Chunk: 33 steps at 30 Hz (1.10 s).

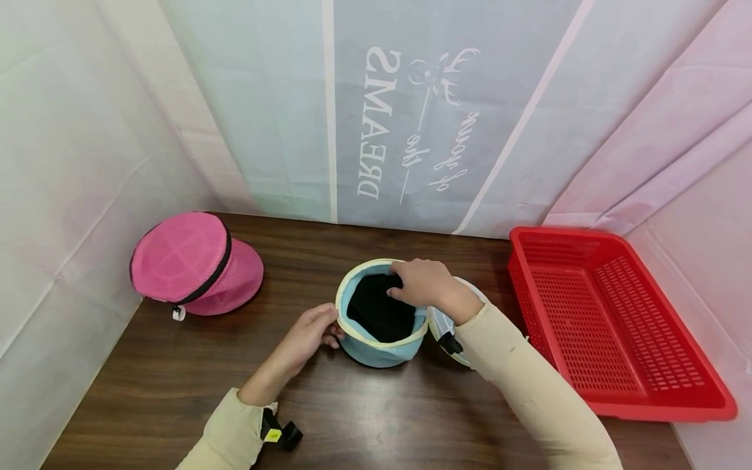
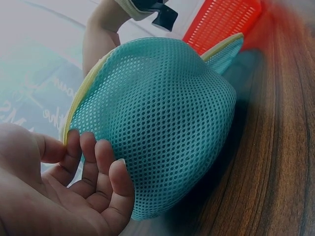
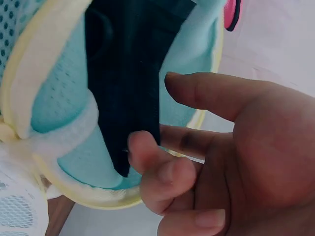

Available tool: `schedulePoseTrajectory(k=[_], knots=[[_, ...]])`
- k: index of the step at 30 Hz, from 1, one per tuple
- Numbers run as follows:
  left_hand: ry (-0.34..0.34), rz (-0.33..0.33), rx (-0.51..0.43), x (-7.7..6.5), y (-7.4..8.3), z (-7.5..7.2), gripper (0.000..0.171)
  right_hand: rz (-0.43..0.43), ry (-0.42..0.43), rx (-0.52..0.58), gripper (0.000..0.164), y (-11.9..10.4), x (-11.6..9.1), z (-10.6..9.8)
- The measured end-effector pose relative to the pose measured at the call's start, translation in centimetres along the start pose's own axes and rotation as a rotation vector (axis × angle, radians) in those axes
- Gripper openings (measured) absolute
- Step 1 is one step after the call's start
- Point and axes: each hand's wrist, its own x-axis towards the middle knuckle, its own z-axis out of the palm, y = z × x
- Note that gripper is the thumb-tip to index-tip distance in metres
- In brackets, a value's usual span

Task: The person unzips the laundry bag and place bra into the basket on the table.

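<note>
A blue mesh laundry bag with yellow trim stands on the table, its mouth facing up. Black cloth lies inside it. My left hand pinches the bag's yellow rim between thumb and forefinger, clearest in the left wrist view, with the other fingers along the mesh side. Over the far right of the mouth is my right hand. In the right wrist view its thumb stands apart from its loosely bent fingers, whose tips are at the cloth's edge. The bag's round white lid hangs folded out to the right, partly behind the right forearm.
A pink mesh laundry bag with a black zip stands at the back left. To the right is a red plastic basket with slotted walls. Printed cloth hangings close off the back and sides of the brown table.
</note>
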Motion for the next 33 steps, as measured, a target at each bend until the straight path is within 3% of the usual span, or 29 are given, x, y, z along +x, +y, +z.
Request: schedulePoseTrajectory(k=[12,19,25,33], knots=[[-0.015,0.010,0.003,0.1,-0.2,0.1,0.028,0.010,-0.084,-0.013,0.052,0.0,1.6,1.0],[-0.018,0.007,0.008,0.1,-0.1,0.2,0.028,0.035,-0.109,-0.041,0.035,0.0,2.2,1.0],[-0.024,0.012,0.016,0.1,0.0,0.5,0.028,0.056,-0.089,-0.063,0.028,-0.1,2.5,0.9],[-0.020,0.015,0.012,0.1,0.1,0.6,0.028,0.056,-0.034,-0.036,0.038,0.0,2.7,0.9]])
